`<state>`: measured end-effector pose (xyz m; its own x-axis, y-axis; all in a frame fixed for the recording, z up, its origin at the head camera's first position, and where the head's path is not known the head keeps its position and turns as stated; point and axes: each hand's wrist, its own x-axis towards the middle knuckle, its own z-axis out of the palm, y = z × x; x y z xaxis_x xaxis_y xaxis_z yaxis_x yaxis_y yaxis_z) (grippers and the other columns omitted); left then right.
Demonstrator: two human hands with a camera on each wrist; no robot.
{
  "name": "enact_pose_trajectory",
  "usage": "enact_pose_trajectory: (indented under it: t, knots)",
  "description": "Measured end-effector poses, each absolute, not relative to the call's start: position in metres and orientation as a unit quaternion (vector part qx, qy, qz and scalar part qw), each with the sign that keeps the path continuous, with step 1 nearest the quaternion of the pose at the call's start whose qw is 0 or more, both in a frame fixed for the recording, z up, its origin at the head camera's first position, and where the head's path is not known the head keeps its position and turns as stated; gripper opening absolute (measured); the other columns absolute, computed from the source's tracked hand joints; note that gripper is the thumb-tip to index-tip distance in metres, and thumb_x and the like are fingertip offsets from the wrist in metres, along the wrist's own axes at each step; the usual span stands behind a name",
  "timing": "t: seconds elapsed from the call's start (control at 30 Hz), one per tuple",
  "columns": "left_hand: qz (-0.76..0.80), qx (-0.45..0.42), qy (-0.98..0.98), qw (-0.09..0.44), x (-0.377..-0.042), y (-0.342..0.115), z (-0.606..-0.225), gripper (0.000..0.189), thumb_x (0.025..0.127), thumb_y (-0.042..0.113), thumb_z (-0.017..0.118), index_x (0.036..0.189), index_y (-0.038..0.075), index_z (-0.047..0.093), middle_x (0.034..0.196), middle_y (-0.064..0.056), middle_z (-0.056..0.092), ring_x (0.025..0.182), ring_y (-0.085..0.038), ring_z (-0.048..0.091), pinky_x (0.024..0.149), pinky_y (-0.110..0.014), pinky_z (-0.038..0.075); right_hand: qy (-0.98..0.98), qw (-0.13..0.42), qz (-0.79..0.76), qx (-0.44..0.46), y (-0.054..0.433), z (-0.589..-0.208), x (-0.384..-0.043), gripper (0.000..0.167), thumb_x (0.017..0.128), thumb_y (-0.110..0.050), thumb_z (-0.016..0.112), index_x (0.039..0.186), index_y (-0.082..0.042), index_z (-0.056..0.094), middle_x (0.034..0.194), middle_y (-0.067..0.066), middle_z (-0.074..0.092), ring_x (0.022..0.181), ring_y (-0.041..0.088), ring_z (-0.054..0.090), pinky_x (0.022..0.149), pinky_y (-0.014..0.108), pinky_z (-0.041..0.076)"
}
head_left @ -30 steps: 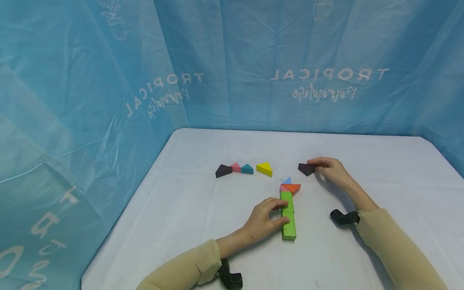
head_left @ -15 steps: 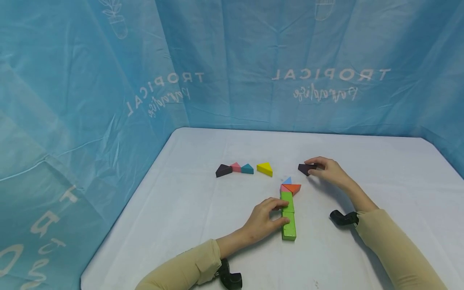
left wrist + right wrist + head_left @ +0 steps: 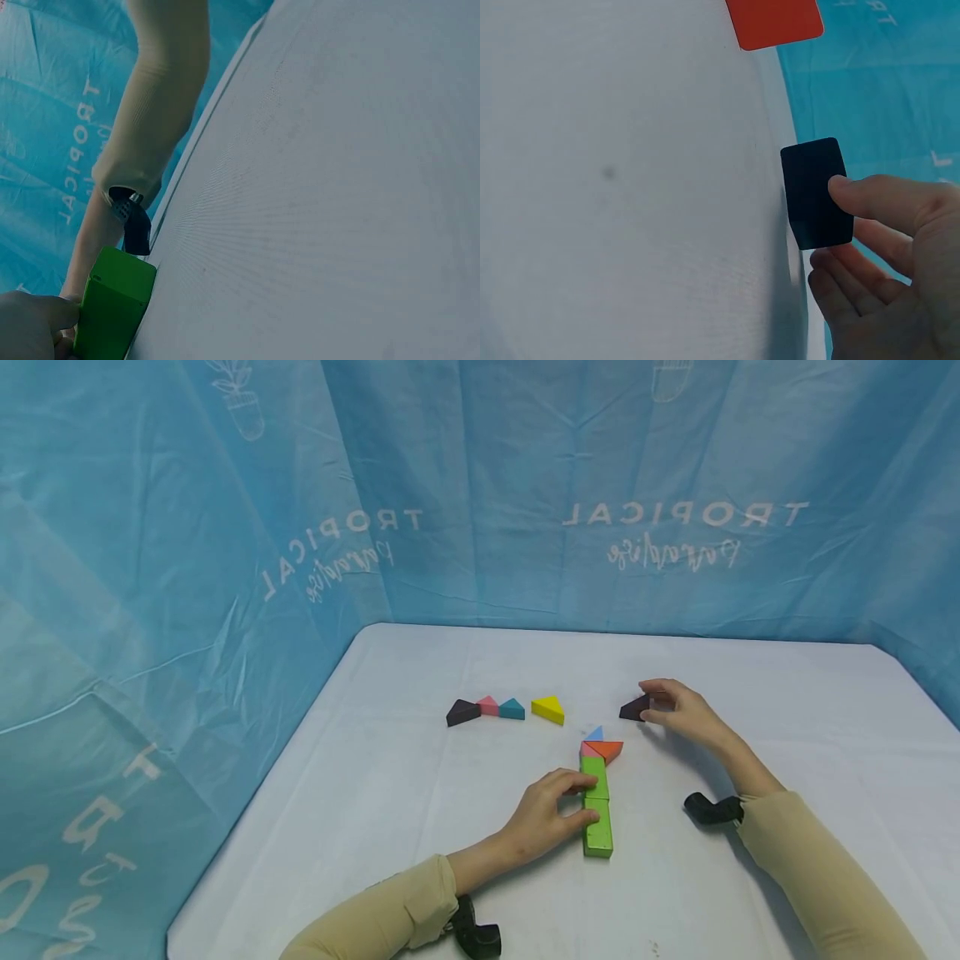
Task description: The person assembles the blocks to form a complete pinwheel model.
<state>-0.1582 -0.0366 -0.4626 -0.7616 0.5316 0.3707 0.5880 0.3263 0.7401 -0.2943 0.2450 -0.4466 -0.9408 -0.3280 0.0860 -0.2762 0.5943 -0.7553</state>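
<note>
My right hand [image 3: 675,706] pinches a black triangular block [image 3: 635,707] at the back right, thumb on the near side. In the right wrist view the thumb lies on a dark face of this block [image 3: 817,195], and the other fingers are partly behind it. My left hand [image 3: 543,814] touches two green blocks [image 3: 596,827] that lie end to end; forefinger and thumb tips rest apart along their left side. An orange triangular block [image 3: 609,750], a pink one [image 3: 589,749] and a light blue one [image 3: 595,734] sit at the far end of the green row.
A row at the back holds another black triangular block [image 3: 462,713], a pink triangle [image 3: 488,706], a teal triangle [image 3: 512,710] and a yellow triangle [image 3: 548,710]. A white cloth [image 3: 375,760] covers the table. Blue curtains [image 3: 525,485] hang behind and at the left.
My right hand has turned the black block, so its point now faces up instead of down, and the thumb has shifted on it. My left hand and the green blocks have not moved.
</note>
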Motion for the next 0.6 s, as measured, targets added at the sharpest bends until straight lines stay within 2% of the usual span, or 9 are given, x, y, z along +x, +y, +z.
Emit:
enact_pose_trajectory:
  t: [0.17,0.37,0.47,0.6]
  knots:
    - [-0.468,-0.344,-0.814,0.030,-0.1583,-0.0367,-0.4634,0.041,0.086,0.016,0.071,0.123,0.004,0.057,0.117,-0.003,0.058,0.108,-0.009,0.054,0.093,-0.019,0.043,0.887,0.036,-0.431,-0.163,0.2476,-0.4492,-0.2960,0.056,0.089,-0.016,0.067,0.134,0.006,0.044,0.133,0.025,0.047,0.120,0.040,0.046,0.100,0.052,0.037]
    - [-0.469,-0.343,-0.813,0.034,-0.1584,-0.0365,-0.4636,0.041,0.086,0.016,0.071,0.122,0.004,0.057,0.117,-0.003,0.059,0.108,-0.009,0.054,0.093,-0.018,0.043,0.865,0.059,-0.465,-0.180,0.2509,-0.4519,-0.2998,0.058,0.088,-0.012,0.067,0.138,0.004,0.041,0.138,0.024,0.044,0.126,0.039,0.041,0.104,0.050,0.033]
    - [-0.470,-0.344,-0.812,0.032,-0.1585,-0.0364,-0.4635,0.041,0.085,0.016,0.072,0.122,0.004,0.057,0.117,-0.003,0.059,0.108,-0.009,0.054,0.093,-0.018,0.043,0.860,0.069,-0.471,-0.185,0.2529,-0.4528,-0.3014,0.058,0.088,-0.011,0.066,0.138,0.004,0.040,0.138,0.024,0.044,0.126,0.038,0.042,0.103,0.048,0.034]
    - [-0.468,-0.344,-0.813,0.033,-0.1587,-0.0364,-0.4629,0.041,0.085,0.016,0.072,0.122,0.004,0.058,0.117,-0.003,0.059,0.108,-0.008,0.054,0.093,-0.018,0.043,0.861,0.070,-0.468,-0.188,0.2542,-0.4529,-0.3026,0.053,0.090,-0.011,0.065,0.136,0.003,0.043,0.135,0.022,0.047,0.122,0.035,0.046,0.098,0.031,0.043]
